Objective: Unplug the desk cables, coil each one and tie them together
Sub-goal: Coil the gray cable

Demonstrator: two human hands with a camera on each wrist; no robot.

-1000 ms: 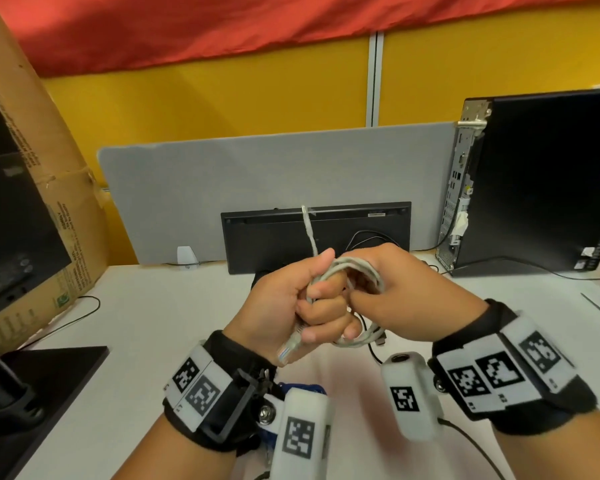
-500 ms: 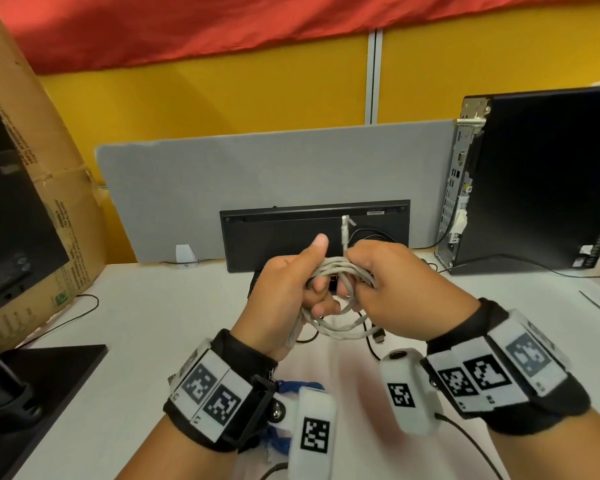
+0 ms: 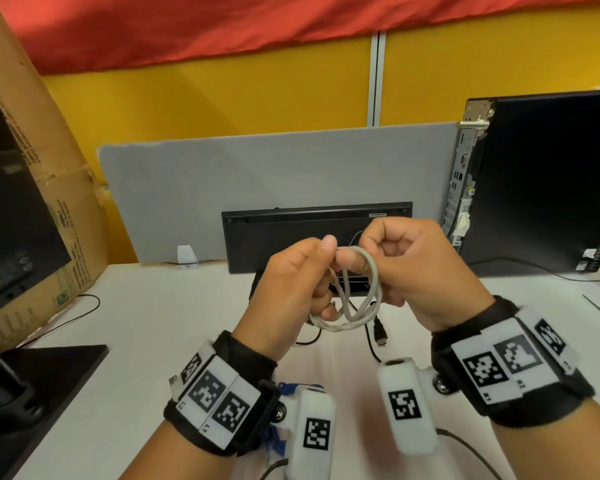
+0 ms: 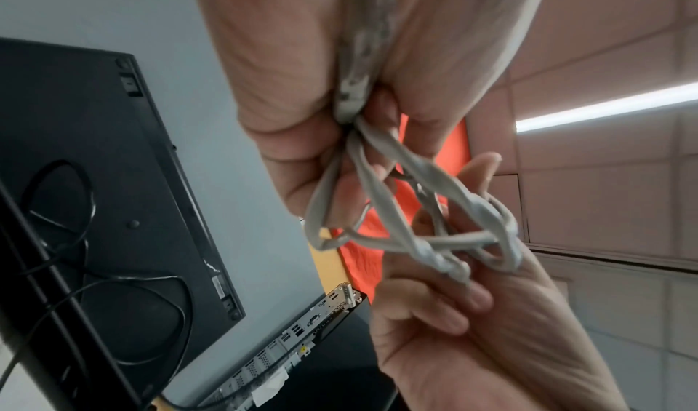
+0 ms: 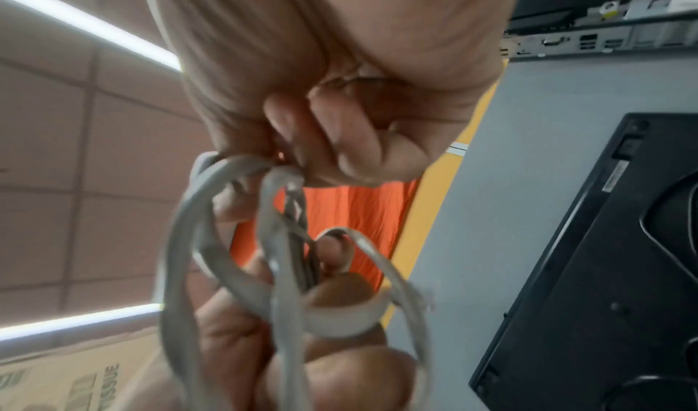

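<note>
A grey cable (image 3: 355, 306) hangs in small loops between both hands, above the white desk (image 3: 146, 327). My left hand (image 3: 291, 282) grips the loops (image 4: 407, 223) in its curled fingers, thumb up. My right hand (image 3: 406, 268) pinches the top of the coil between thumb and bent fingers. In the right wrist view the grey loops (image 5: 272, 268) blur close to the lens. A black cable with a plug (image 3: 380, 336) lies on the desk under the hands.
A black monitor back (image 3: 317, 233) stands behind the hands with thin black cables (image 4: 124, 304) on it. A computer tower (image 3: 541, 181) is at the right, a cardboard box (image 3: 49, 174) and a monitor base (image 3: 45, 368) at the left. A grey divider (image 3: 257, 174) closes the back.
The free cable end that stood up above the hands is tucked down. The coil has opened into wider loops hanging lower, and both hands rose slightly.
</note>
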